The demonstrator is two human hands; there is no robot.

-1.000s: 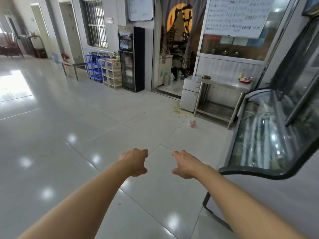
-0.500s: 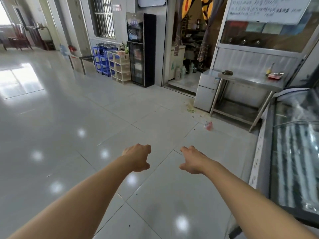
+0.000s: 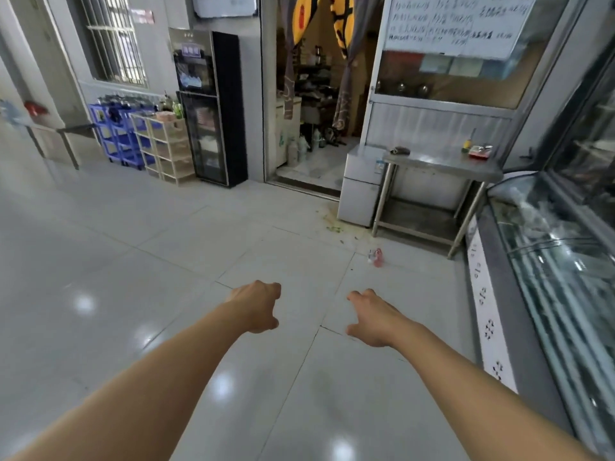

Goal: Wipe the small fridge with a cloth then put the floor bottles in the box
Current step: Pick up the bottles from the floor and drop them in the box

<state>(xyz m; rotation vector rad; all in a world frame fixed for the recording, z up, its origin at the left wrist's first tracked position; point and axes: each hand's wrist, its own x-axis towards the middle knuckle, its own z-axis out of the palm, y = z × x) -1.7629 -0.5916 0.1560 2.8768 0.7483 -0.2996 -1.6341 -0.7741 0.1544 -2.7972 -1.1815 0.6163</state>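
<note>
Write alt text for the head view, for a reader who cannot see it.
Two bare hands, the left hand and right hand, reach forward empty over a glossy tiled floor. Ahead, a small white fridge stands beside a steel table, with a reddish bottle on the floor nearby.

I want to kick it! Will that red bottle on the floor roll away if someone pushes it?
Probably. The red bottle seems to lie on its side on the smooth, glossy floor tiles, so a nudge would likely send it rolling or sliding. It looks small and probably light, though it is too blurred to tell if it is full.
</note>
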